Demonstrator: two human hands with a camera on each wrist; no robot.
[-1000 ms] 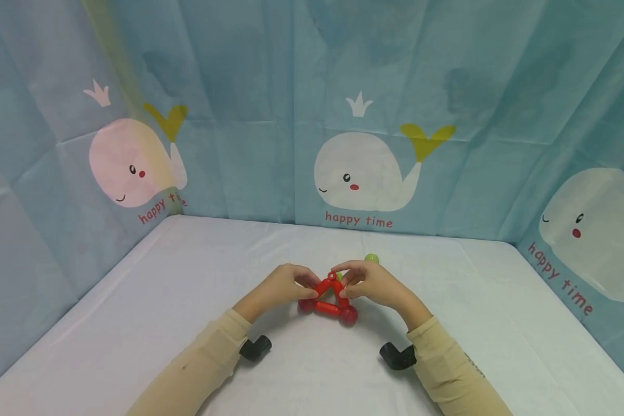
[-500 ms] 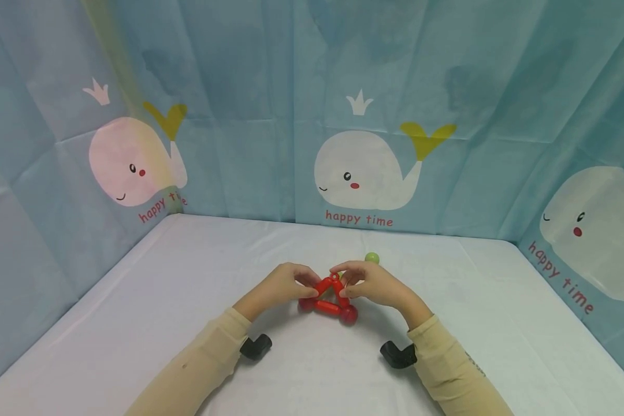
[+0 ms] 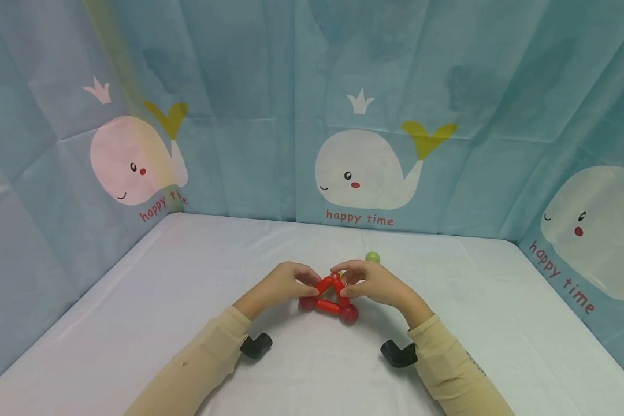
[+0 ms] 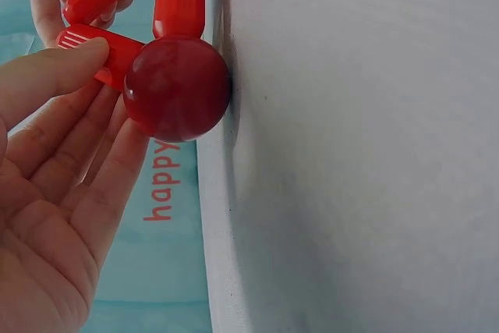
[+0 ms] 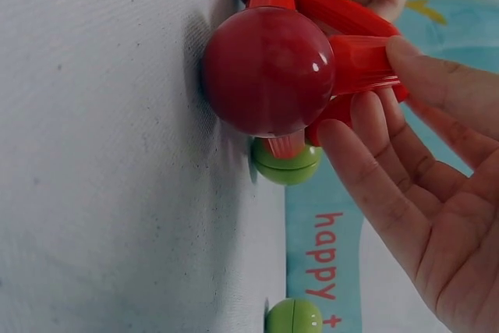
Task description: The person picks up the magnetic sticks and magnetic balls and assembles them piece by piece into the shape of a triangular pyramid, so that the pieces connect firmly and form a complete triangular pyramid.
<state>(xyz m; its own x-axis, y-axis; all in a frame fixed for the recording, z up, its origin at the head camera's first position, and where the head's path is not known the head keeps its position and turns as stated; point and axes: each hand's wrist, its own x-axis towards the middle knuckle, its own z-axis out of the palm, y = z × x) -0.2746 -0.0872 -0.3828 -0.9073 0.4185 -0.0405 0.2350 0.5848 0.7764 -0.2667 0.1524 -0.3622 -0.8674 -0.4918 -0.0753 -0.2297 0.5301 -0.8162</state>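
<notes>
My left hand (image 3: 283,285) pinches a red rod (image 4: 121,56) between thumb and fingers. On the other side, my right hand (image 3: 379,285) pinches a second red rod (image 5: 362,64). These rods lean together at the top, beside a small red ring (image 3: 335,276). At their feet sit two dark red balls (image 4: 178,87) (image 5: 267,72), joined by a low red rod (image 3: 328,307), so a triangle stands on the table. Behind it, partly hidden by the right hand and the triangle, is a green ball (image 5: 286,163).
Another green ball (image 3: 372,257) lies farther back on the white-covered table (image 3: 187,277), behind the right hand. Black bent pieces (image 3: 256,346) (image 3: 399,354) stick out at both sleeves. A blue curtain (image 3: 239,162) printed with whales hangs behind the table.
Where the two rods meet, the top has shifted very slightly to the right since the earliest frame. Both hands keep the same hold and place.
</notes>
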